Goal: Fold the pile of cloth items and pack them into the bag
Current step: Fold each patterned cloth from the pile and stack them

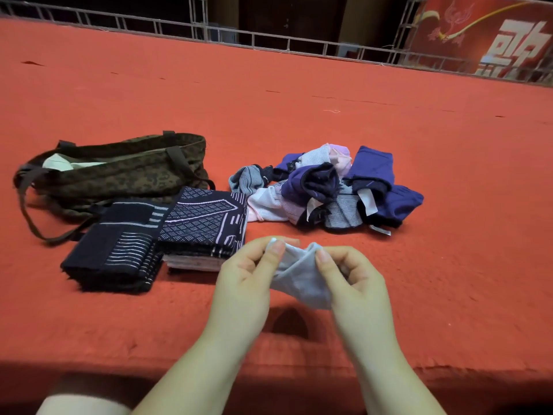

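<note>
A small pale grey cloth (302,280) hangs above the red surface, pinched at its top edge by my left hand (248,274) and my right hand (353,280). Beyond them lies a loose pile of purple, pink and striped cloth items (332,187). To the left sit two stacks of folded dark patterned cloths (155,235). Behind the stacks lies a brown leopard-print bag (119,172) with its mouth open; something white shows inside.
Everything rests on a wide red carpeted platform (269,94). Its near edge runs just under my forearms. A metal truss rail (269,40) lines the far edge, with a red banner (490,34) at the back right.
</note>
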Demonstrator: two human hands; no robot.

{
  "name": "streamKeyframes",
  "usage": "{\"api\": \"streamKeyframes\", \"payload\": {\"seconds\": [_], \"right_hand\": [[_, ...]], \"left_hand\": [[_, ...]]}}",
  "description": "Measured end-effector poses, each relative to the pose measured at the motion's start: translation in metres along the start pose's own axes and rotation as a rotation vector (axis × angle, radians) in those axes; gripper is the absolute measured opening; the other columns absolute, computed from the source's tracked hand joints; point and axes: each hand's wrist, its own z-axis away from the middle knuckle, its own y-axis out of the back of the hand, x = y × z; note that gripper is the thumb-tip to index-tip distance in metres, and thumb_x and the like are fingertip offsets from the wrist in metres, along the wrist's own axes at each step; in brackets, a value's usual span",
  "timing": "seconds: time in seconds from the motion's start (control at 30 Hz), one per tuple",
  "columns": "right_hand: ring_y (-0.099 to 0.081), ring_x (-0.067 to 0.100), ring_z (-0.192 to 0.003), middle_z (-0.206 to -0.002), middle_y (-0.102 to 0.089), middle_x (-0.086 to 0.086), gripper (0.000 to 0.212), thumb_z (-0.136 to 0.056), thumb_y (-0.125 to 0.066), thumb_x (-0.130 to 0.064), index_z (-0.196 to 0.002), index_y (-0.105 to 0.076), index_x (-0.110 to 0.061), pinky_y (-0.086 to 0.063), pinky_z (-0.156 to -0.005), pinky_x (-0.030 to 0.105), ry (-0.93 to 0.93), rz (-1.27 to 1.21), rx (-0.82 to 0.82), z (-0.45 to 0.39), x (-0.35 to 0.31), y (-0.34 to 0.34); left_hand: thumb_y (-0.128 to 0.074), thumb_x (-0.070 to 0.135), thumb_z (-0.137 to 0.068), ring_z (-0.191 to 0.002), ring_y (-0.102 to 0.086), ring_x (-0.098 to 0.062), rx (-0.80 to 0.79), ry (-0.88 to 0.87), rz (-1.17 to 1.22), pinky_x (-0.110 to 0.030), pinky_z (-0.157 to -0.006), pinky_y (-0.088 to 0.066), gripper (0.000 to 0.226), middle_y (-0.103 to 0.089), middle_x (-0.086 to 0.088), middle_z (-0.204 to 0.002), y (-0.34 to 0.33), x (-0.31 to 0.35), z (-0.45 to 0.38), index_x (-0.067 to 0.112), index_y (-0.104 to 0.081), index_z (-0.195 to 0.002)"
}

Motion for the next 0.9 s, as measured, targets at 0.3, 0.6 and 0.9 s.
{"api": "streamKeyframes", "payload": {"seconds": [0.3,0.6,0.9], "right_hand": [[-0.059,0.006,-0.055,-0.062,-0.067,-0.002,0.02,-0.093,-0.056,-0.011,-0.075,-0.064,-0.008,-0.048,-0.053,0.016,-0.302,-0.199,0.183,-0.028,0.019,0.019],[-0.059,0.007,-0.051,-0.055,-0.065,-0.004,0.024,-0.095,-0.054,-0.011,-0.072,-0.06,-0.008,-0.049,-0.055,0.021,-0.42,-0.3,0.247,-0.045,0.035,0.031],[-0.067,0.006,-0.06,-0.091,-0.064,0.0,0.015,-0.099,-0.047,-0.018,-0.092,-0.059,-0.014,-0.051,-0.05,0.018,-0.603,-0.392,0.289,-0.06,0.059,0.054]], "left_hand": [[-0.051,0.033,-0.077,-0.07,-0.066,-0.013,0.101,0.171,0.294,-0.022,-0.069,-0.054,0.024,-0.07,-0.006,-0.074,0.012,0.002,-0.007,0.025,-0.07,-0.065],[-0.047,0.022,-0.092,-0.063,-0.061,-0.007,0.268,0.164,0.282,-0.021,-0.064,-0.052,0.021,-0.064,0.002,-0.065,0.019,-0.006,-0.009,0.014,-0.06,-0.078],[-0.042,0.017,-0.099,-0.064,-0.059,-0.006,0.337,0.166,0.249,-0.025,-0.068,-0.051,0.029,-0.063,0.009,-0.062,0.022,-0.007,-0.009,0.016,-0.059,-0.076]]}}
